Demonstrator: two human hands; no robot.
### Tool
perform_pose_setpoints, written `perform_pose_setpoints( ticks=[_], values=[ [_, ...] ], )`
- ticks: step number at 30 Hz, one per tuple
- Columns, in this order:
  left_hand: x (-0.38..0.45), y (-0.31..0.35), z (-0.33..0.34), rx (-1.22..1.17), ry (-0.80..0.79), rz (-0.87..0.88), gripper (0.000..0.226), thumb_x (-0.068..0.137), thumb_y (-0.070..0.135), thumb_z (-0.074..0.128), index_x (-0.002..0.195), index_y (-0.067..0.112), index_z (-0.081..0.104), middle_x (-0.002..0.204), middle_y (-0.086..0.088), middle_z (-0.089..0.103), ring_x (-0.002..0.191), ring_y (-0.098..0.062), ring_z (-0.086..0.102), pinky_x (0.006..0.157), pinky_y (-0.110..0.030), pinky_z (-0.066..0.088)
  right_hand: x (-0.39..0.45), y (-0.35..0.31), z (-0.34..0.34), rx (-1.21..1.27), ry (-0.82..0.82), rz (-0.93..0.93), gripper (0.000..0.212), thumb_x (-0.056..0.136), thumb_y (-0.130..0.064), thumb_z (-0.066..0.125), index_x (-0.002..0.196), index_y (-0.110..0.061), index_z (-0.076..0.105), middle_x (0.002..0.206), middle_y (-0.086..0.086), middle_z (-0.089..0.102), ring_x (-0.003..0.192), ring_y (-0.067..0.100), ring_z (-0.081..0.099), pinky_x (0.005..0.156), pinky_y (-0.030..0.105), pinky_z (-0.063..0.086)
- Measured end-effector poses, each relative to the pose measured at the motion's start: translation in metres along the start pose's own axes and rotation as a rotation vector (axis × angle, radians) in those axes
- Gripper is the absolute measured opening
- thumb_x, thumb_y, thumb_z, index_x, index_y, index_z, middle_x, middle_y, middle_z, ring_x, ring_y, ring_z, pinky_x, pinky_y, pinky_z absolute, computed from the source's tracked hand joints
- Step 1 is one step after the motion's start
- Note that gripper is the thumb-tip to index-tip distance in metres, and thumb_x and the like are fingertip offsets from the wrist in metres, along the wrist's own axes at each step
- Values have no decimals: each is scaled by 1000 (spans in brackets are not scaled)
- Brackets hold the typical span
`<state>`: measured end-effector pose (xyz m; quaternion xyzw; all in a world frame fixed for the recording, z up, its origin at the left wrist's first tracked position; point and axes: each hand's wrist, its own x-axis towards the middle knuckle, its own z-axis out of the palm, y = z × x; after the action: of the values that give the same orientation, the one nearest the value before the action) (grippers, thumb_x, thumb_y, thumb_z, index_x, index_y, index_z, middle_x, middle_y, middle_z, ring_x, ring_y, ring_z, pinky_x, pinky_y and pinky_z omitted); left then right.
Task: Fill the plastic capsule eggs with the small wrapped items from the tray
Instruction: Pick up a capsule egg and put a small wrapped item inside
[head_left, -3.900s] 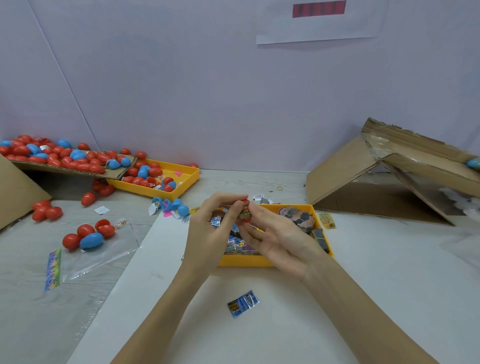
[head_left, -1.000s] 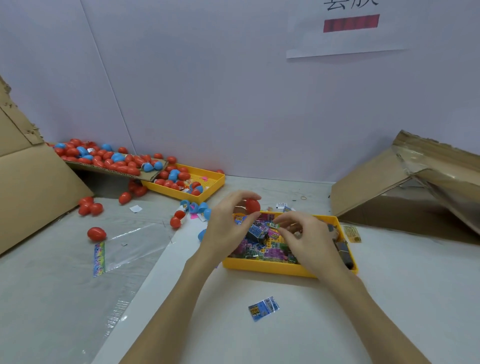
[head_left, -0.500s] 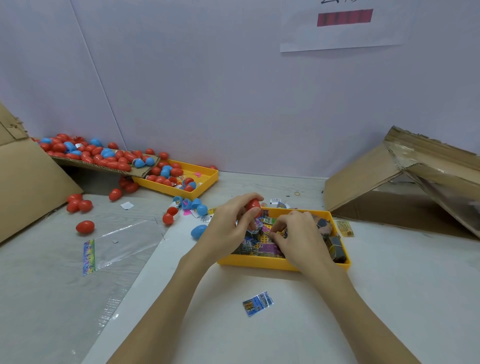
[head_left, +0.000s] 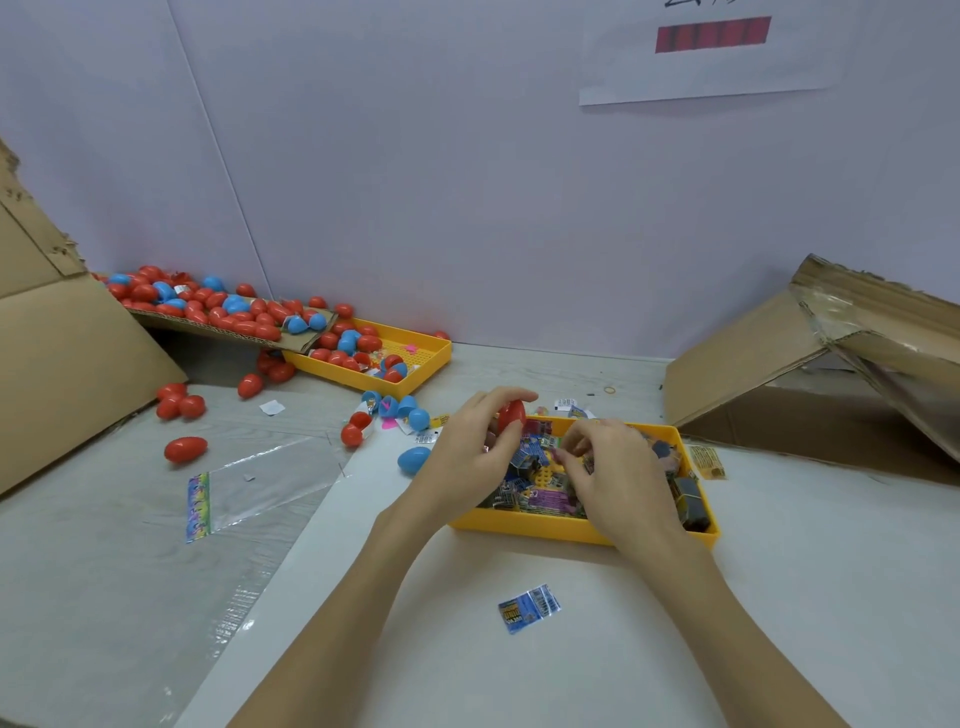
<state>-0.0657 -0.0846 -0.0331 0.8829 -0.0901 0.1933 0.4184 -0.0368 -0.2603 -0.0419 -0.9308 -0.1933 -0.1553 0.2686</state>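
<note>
Yellow near tray (head_left: 545, 526) on the desk (head_left: 779, 597) holds a jumble of small wrapped items (head_left: 530, 470). Far yellow tray (head_left: 415, 376) holds red and blue capsule eggs (head_left: 343, 345). Left hand (head_left: 467, 457), fingers curled, grips a red egg (head_left: 511, 414) above the near tray's left end, long axis roughly upright, tilted slightly. Right hand (head_left: 613, 478) reaches into the tray, fingers curled, apparently pinching a wrapper; the grasp is hidden.

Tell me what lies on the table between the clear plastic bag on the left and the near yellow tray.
In the head view, a lone blue egg lies between the clear plastic bag and the near yellow tray, just left of the left hand.
</note>
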Motion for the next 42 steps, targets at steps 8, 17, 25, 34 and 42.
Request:
perform_pose_setpoints(
  ticks=[8,17,25,34,42],
  values=[
    [-1,13,-9,-248,97,-92,34,102,39,53,89,9,63,70,8,55,66,-7,53,59,-18,43,0,4,-14,592,115,78,10,91,-13,76,95,-20,71,84,-7,74,81,1,69,69,13,51],
    [0,6,-10,-105,8,-77,17,89,42,74,96,27,73,86,18,66,90,-11,64,73,-17,55,-2,0,-15,598,51,-67,16,89,-14,79,97,-27,74,89,-15,74,89,3,69,76,18,55],
    [0,5,-8,-126,43,-76,14,92,37,71,100,26,75,92,16,70,94,-10,65,74,-17,56,1,-1,-17,750,-32,58,26,102,-23,61,127,-27,65,107,-14,72,98,1,67,76,21,55],
    [0,11,-6,-96,-41,-108,14,98,38,63,107,28,68,92,14,66,89,-7,63,68,-12,51,-2,0,-12,916,-53,222,13,96,-32,69,94,-22,77,78,-7,75,73,1,67,63,19,53],
    [-4,15,-13,-394,-223,-226,29,97,16,68,121,25,56,120,0,63,95,-11,72,77,-22,58,-2,1,-16,910,9,247,14,97,-29,68,94,-18,77,81,3,76,71,8,65,71,32,56]
  ],
)
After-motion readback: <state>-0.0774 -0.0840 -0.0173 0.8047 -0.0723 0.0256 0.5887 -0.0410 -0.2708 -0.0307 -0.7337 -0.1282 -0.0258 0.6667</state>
